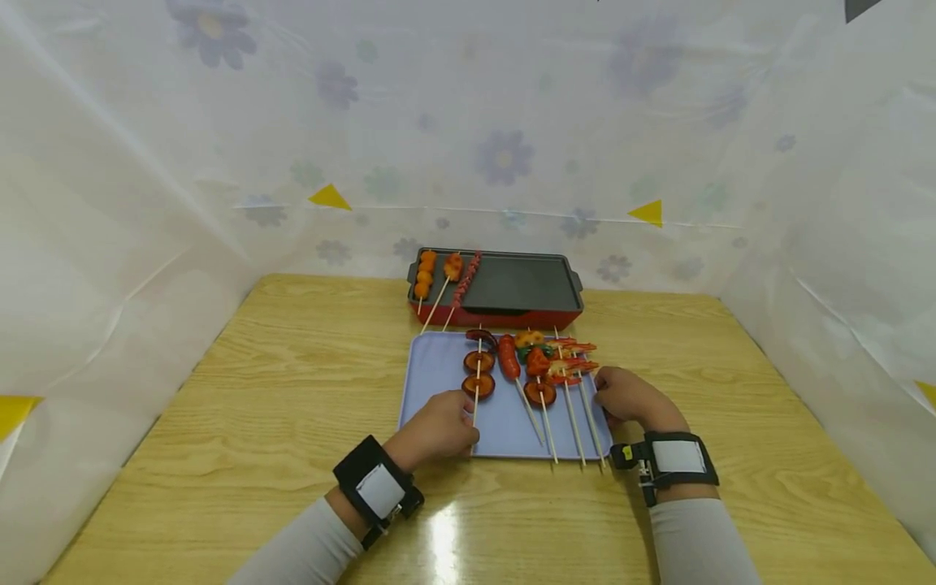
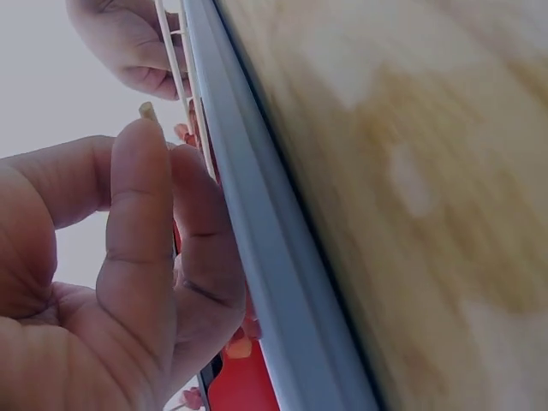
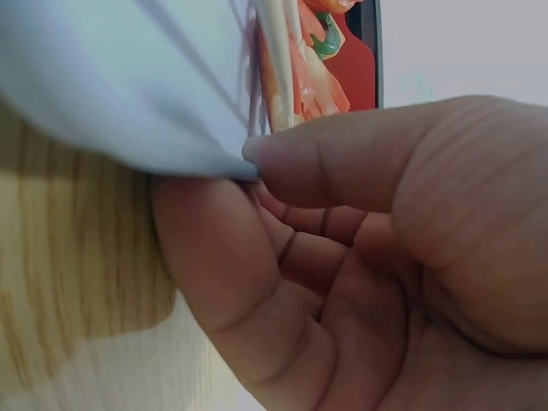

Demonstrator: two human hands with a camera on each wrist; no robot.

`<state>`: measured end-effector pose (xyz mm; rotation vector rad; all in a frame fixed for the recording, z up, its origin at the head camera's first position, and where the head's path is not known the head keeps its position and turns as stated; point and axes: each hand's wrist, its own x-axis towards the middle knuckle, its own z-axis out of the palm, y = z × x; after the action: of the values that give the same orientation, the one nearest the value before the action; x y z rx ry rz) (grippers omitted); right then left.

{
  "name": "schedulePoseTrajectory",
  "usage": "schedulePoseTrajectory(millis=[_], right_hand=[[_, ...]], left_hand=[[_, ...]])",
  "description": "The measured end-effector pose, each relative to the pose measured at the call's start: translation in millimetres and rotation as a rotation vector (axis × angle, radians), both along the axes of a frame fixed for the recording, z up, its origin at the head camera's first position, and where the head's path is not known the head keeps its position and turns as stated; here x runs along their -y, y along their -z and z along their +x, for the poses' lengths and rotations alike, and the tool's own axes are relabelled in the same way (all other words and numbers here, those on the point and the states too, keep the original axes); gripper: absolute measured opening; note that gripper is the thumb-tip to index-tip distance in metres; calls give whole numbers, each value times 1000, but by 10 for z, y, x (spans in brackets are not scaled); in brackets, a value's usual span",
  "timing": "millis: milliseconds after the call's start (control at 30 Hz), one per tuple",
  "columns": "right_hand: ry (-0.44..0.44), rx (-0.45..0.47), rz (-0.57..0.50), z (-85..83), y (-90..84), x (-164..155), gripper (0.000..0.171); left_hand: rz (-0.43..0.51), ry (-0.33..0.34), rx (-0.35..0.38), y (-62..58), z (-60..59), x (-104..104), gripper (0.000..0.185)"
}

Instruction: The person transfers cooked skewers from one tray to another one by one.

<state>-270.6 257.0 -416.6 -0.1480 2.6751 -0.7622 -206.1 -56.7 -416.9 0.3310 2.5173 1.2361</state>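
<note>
Left hand (image 1: 439, 426) pinching the bare end of a wooden skewer of brown round slices (image 1: 478, 374), lying on the pale blue plastic tray (image 1: 431, 382) just ahead of the fingers. Right hand (image 1: 627, 398) gripping the tray's right edge, thumb on top, fingers curled under. Past the tray, red electric grill with dark plate (image 1: 512, 284) holding three skewers. Best lifted level, pinch firm, tray held steady.

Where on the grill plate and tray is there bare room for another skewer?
The grill plate is bare right of its three skewers. The tray is bare along its left strip, beside the mushroom skewer held by the left hand. Its right half is crowded; the right hand grips that edge.
</note>
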Motion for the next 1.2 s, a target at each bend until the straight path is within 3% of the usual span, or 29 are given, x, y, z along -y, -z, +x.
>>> schedulePoseTrajectory(millis=[100, 200, 467, 667, 833, 933, 1200], right_hand=[[-6, -1, -10, -3, 6, -8, 19], [-7, 0, -13, -7, 16, -13, 19], [13, 17, -1, -14, 19, -5, 21], [23, 22, 21, -25, 18, 1, 22], [23, 26, 14, -30, 22, -1, 22], [33, 25, 12, -37, 21, -2, 22], [39, 27, 0, -30, 21, 5, 21]], left_hand=[[-11, -8, -1, -9, -16, 1, 28], [-68, -12, -68, -32, -21, 11, 36], [-329, 101, -485, -229, 128, 30, 59], [-448, 95, -591, -287, 153, 34, 69], [-485, 64, -632, -258, 68, 59, 67], [-493, 49, -698, -262, -11, 77, 65], [-567, 9, -815, -347, -320, 98, 64]])
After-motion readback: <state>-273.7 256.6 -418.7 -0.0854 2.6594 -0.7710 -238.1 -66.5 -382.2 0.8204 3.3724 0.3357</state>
